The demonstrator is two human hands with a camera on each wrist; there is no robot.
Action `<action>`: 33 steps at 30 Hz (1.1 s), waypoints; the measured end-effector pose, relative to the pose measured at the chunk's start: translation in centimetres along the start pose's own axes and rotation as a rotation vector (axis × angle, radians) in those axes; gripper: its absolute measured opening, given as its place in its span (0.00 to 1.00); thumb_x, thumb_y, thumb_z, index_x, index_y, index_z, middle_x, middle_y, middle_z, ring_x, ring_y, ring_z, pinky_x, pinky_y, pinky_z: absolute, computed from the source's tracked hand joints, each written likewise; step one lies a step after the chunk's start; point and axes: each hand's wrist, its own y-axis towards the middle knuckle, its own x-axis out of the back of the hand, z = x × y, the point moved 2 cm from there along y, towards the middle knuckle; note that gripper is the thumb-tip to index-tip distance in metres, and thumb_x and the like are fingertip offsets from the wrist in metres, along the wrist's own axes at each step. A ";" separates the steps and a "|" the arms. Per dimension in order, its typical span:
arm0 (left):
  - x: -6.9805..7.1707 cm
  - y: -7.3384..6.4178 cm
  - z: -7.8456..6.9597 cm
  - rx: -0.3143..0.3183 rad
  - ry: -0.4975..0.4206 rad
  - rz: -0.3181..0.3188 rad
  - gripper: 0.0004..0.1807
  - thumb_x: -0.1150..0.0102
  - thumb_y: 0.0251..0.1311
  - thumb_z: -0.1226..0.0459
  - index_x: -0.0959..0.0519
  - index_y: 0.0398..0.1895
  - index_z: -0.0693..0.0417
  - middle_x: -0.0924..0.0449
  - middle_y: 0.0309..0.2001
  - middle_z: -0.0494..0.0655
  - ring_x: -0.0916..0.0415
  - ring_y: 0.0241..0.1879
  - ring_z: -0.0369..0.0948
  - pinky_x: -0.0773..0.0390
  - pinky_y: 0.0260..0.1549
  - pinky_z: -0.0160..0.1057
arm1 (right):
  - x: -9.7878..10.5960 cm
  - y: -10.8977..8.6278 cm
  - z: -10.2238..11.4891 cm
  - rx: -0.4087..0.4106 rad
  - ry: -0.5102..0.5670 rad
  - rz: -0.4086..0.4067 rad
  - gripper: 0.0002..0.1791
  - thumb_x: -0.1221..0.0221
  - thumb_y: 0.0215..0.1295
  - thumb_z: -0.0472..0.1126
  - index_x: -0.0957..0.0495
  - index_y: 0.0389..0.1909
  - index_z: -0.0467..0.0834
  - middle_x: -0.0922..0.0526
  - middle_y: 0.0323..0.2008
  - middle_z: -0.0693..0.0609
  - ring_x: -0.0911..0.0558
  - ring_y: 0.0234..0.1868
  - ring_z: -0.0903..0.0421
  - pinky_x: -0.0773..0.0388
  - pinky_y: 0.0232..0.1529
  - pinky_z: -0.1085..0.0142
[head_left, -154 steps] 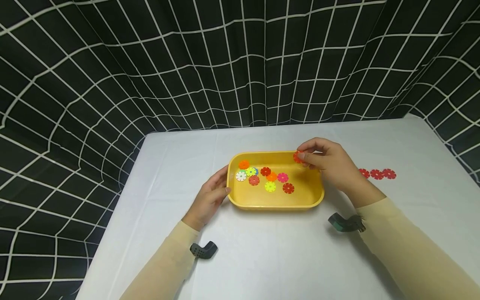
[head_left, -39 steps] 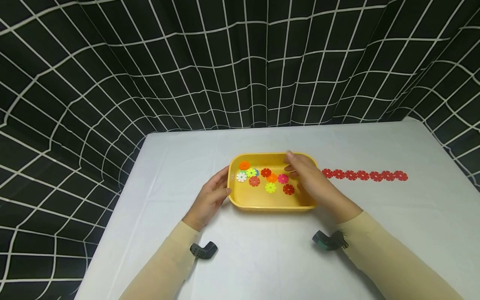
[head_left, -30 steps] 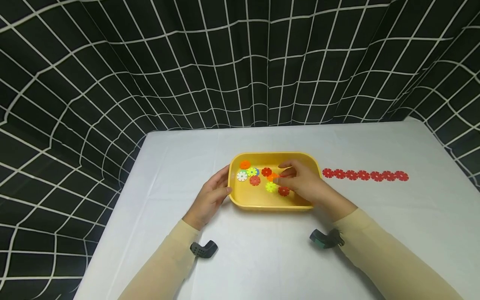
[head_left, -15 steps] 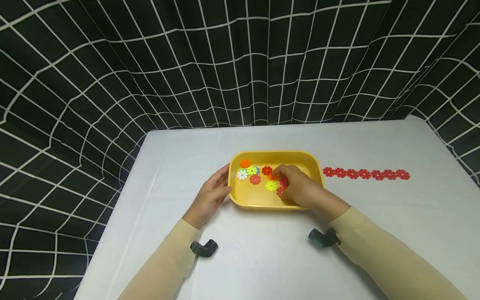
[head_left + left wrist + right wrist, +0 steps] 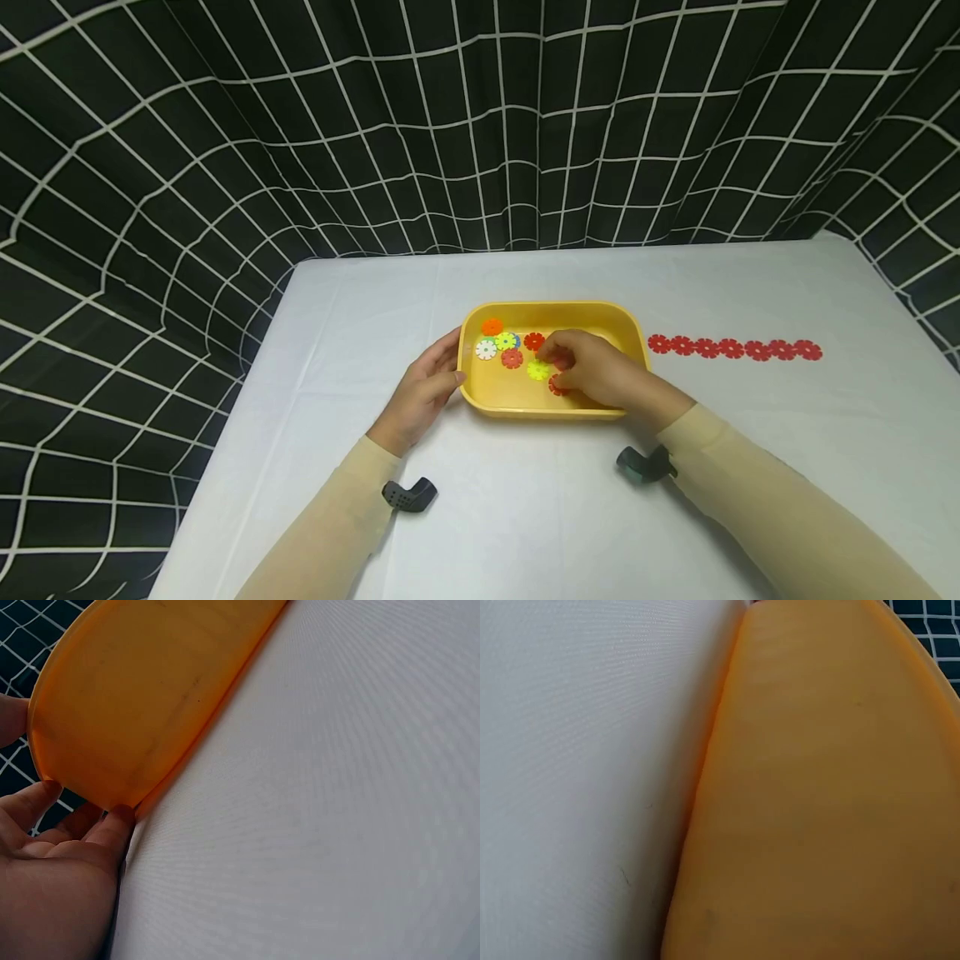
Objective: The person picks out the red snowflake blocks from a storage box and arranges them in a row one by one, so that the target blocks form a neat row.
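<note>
My left hand [image 5: 422, 390] holds the left end of a shallow yellow tray [image 5: 532, 412]; in the left wrist view its thumb is at the rim and its fingertips are against the outer wall [image 5: 142, 697]. Inside the tray, my right hand [image 5: 600, 371] reaches down with bent fingers among small notched plastic discs. A yellow disc [image 5: 537, 370] lies by its fingertips and a red disc [image 5: 557, 384] is partly under its thumb. Whether it pinches a disc I cannot tell. Only the tray's outer wall [image 5: 817, 787] fills the right wrist view, the hand being hidden.
Left in the tray lie an orange disc [image 5: 492, 327], a white disc [image 5: 486, 349], a yellow-green disc [image 5: 506, 341] and a light red disc [image 5: 512, 358]. A dark red disc [image 5: 534, 342] is near the middle. Right of the tray, a row of red discs [image 5: 706, 347] lies on the white cloth.
The row of red discs beside the tray is longer than at first. My right hand has moved from the tray's far right down among the discs, nudging the yellow one left. My left hand stays put.
</note>
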 end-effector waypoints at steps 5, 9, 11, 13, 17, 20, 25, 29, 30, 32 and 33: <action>0.1 0.0 0.0 0.010 -0.007 0.000 0.38 0.49 0.74 0.77 0.41 0.86 0.57 0.39 0.83 0.48 0.39 0.80 0.45 0.32 0.74 0.41 | 0.2 -0.3 0.3 0.087 -0.095 0.037 0.24 0.27 0.63 0.27 0.17 0.60 0.40 0.19 0.53 0.46 0.25 0.57 0.44 0.21 0.64 0.49; 0.1 0.0 0.1 0.001 0.000 0.006 0.39 0.49 0.73 0.77 0.41 0.87 0.58 0.40 0.83 0.49 0.40 0.80 0.47 0.32 0.74 0.42 | 0.4 -0.5 0.3 0.120 -0.176 0.065 0.28 0.27 0.62 0.26 0.18 0.63 0.42 0.20 0.54 0.47 0.24 0.58 0.45 0.19 0.64 0.50; 0.2 0.0 0.1 -0.004 0.003 0.009 0.39 0.49 0.73 0.77 0.42 0.87 0.58 0.40 0.84 0.50 0.40 0.80 0.47 0.32 0.74 0.42 | 0.4 -0.4 0.1 0.127 -0.179 0.072 0.28 0.26 0.62 0.27 0.18 0.63 0.42 0.19 0.54 0.48 0.24 0.57 0.46 0.19 0.64 0.51; 0.2 0.0 0.2 -0.005 0.002 0.012 0.39 0.50 0.73 0.77 0.42 0.87 0.58 0.41 0.84 0.50 0.40 0.80 0.47 0.32 0.74 0.43 | 0.5 -0.2 0.0 0.135 -0.169 0.078 0.25 0.26 0.64 0.27 0.17 0.61 0.42 0.18 0.52 0.48 0.22 0.55 0.46 0.18 0.62 0.51; 0.2 0.1 0.3 -0.009 0.009 0.018 0.39 0.49 0.73 0.77 0.42 0.87 0.59 0.42 0.84 0.51 0.41 0.81 0.49 0.32 0.74 0.44 | 0.4 0.1 -0.2 0.144 -0.142 0.087 0.20 0.28 0.66 0.28 0.16 0.57 0.41 0.18 0.45 0.49 0.22 0.50 0.47 0.18 0.57 0.54; 0.2 0.2 0.3 -0.008 0.008 0.020 0.39 0.49 0.73 0.76 0.42 0.87 0.59 0.42 0.84 0.51 0.41 0.81 0.49 0.32 0.74 0.44 | 0.5 0.1 -0.2 0.141 -0.146 0.098 0.19 0.28 0.67 0.28 0.15 0.57 0.41 0.18 0.44 0.49 0.22 0.49 0.47 0.18 0.57 0.54; 0.2 0.1 0.2 -0.003 0.006 0.017 0.39 0.50 0.74 0.77 0.41 0.87 0.58 0.40 0.84 0.49 0.40 0.80 0.46 0.32 0.74 0.43 | 0.9 -0.1 -0.2 0.173 -0.211 0.143 0.24 0.27 0.64 0.27 0.16 0.61 0.42 0.18 0.52 0.51 0.22 0.53 0.48 0.19 0.61 0.52; 0.3 0.1 0.1 -0.008 0.011 0.016 0.38 0.50 0.73 0.77 0.41 0.87 0.58 0.40 0.84 0.49 0.41 0.81 0.46 0.32 0.74 0.43 | 0.8 0.2 -0.3 0.161 -0.231 0.152 0.25 0.29 0.64 0.25 0.16 0.60 0.43 0.18 0.51 0.51 0.23 0.53 0.48 0.19 0.62 0.52; 0.2 0.0 0.1 -0.009 0.012 0.018 0.38 0.50 0.73 0.76 0.41 0.87 0.58 0.41 0.84 0.49 0.41 0.81 0.47 0.32 0.74 0.43 | 0.7 0.3 -0.3 0.151 -0.228 0.149 0.24 0.30 0.64 0.25 0.16 0.60 0.43 0.18 0.51 0.50 0.23 0.53 0.48 0.19 0.62 0.52; 0.2 0.0 0.1 -0.010 0.008 0.018 0.39 0.50 0.73 0.77 0.42 0.87 0.59 0.41 0.84 0.50 0.41 0.81 0.48 0.32 0.74 0.43 | 0.6 0.4 -0.4 0.133 -0.213 0.143 0.22 0.30 0.65 0.26 0.16 0.59 0.44 0.19 0.49 0.50 0.23 0.53 0.47 0.19 0.61 0.52; 0.2 0.0 0.1 -0.011 0.009 0.019 0.39 0.50 0.73 0.77 0.42 0.87 0.59 0.41 0.84 0.51 0.41 0.81 0.48 0.32 0.74 0.43 | 0.5 0.5 -0.4 0.136 -0.204 0.140 0.21 0.30 0.66 0.26 0.16 0.58 0.43 0.19 0.47 0.50 0.23 0.51 0.47 0.19 0.60 0.53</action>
